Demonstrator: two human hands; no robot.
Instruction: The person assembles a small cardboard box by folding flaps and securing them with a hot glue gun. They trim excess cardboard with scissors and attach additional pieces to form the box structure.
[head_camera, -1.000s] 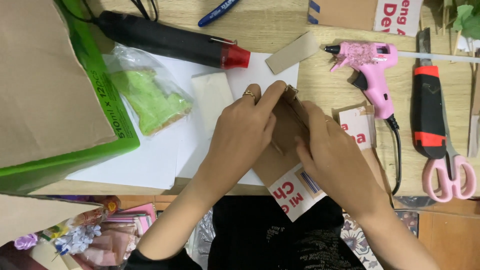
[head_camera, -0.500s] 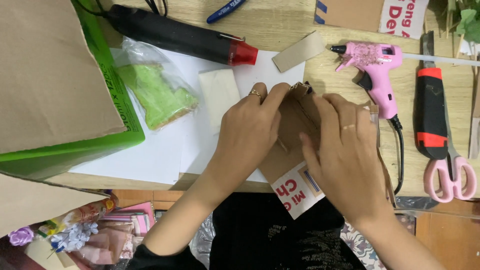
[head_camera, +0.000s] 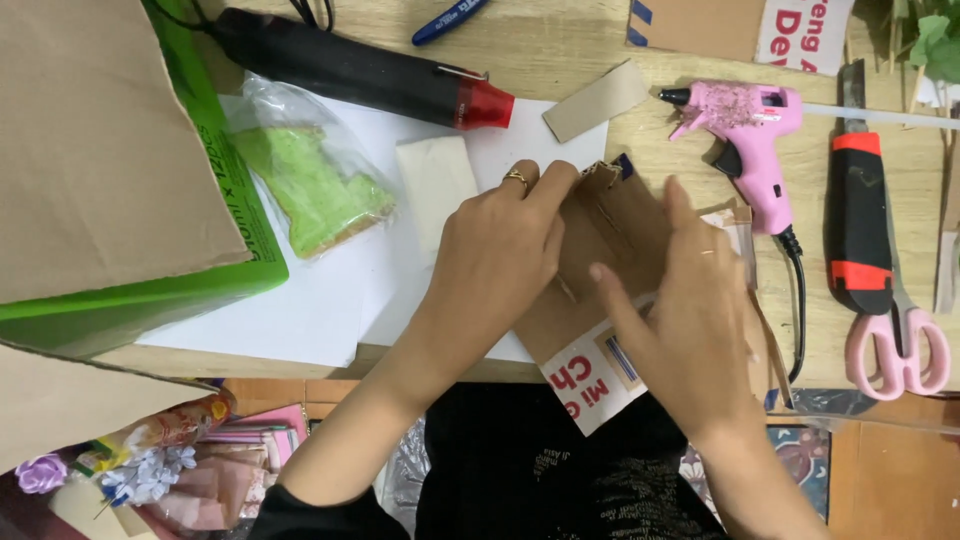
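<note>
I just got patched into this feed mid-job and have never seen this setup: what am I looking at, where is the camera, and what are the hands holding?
There is no machine, only a person's two bare hands. The single picture comes from a camera on their head, looking down at a wooden table. The left hand, wearing a ring, and the right hand both press on a folded brown cardboard piece lying on white paper. Around it lie a pink glue gun, a black heat gun with a red tip, pink-handled scissors, a red-and-black utility knife and a clear bag of green material.
</note>
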